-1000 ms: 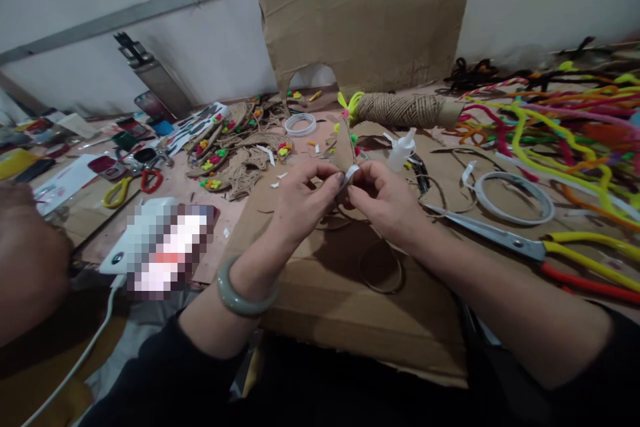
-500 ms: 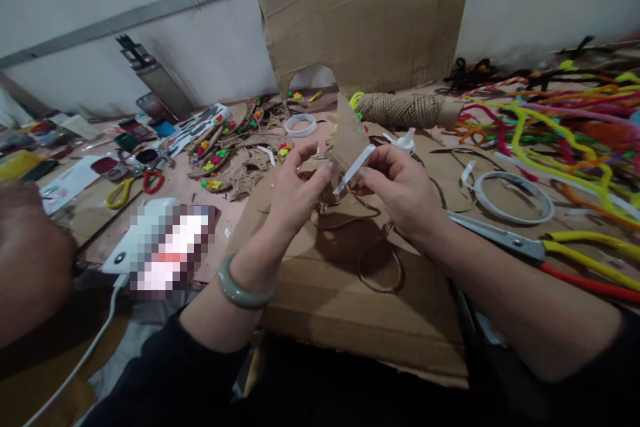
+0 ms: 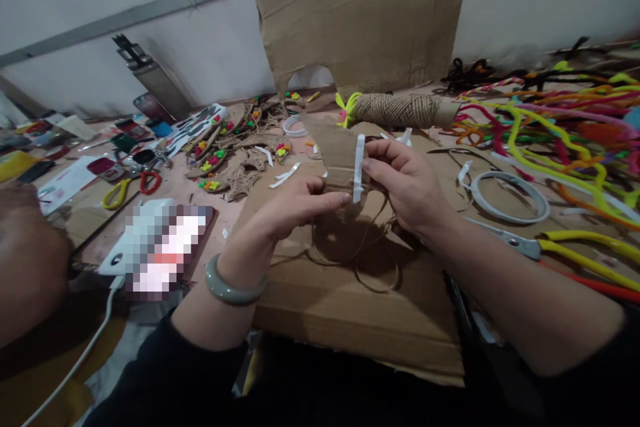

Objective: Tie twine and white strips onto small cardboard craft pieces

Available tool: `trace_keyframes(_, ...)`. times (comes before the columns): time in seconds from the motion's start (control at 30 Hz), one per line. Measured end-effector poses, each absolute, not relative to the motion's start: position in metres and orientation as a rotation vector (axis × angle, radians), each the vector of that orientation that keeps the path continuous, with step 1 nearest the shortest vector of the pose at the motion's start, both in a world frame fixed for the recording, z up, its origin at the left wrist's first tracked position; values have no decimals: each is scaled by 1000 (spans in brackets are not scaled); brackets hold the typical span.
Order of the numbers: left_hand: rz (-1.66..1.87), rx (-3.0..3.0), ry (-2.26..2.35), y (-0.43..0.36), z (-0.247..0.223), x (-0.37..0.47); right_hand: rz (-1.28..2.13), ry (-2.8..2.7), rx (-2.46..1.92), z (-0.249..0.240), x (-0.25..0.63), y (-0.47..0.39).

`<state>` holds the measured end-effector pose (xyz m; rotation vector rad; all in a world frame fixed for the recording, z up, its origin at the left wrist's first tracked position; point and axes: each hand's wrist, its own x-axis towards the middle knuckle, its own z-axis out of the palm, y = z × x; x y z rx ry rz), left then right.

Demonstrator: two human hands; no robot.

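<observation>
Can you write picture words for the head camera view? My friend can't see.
A person's right hand pinches a white strip at the edge of a cardboard piece, the left hand beside it. Underneath is a cardboard sheet; nearby lie a twine roll, scissors and colourful fuzzy strands.

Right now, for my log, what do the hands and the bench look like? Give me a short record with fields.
left hand: left hand grips the lower edge of a cardboard piece
right hand: right hand pinches at a white strip
strip position: upright, along the cardboard piece's right side
below hands: cardboard sheet
right side: tape roll, large scissors
behind: twine roll
left wrist: pale bangle
far left: another person's arm
</observation>
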<state>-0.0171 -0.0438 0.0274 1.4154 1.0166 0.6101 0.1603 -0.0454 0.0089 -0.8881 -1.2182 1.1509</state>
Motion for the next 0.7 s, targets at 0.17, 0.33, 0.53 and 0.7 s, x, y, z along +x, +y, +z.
trace_keyframes(0.17,532,1411,1000,-48,29,-17,1175,-1275,-882,7,161,-47)
trace_keyframes(0.33,559,1380,986,-51,27,-11,1145,-1363,-922,5,163,-43)
trace_keyframes(0.53,634,1298,1017,-49,18,-6,1033,-1418,-971,3,163,-41)
trace_keyframes(0.7,831,1254,948,-47,18,-3,877,-1491,-1013,2,164,-42)
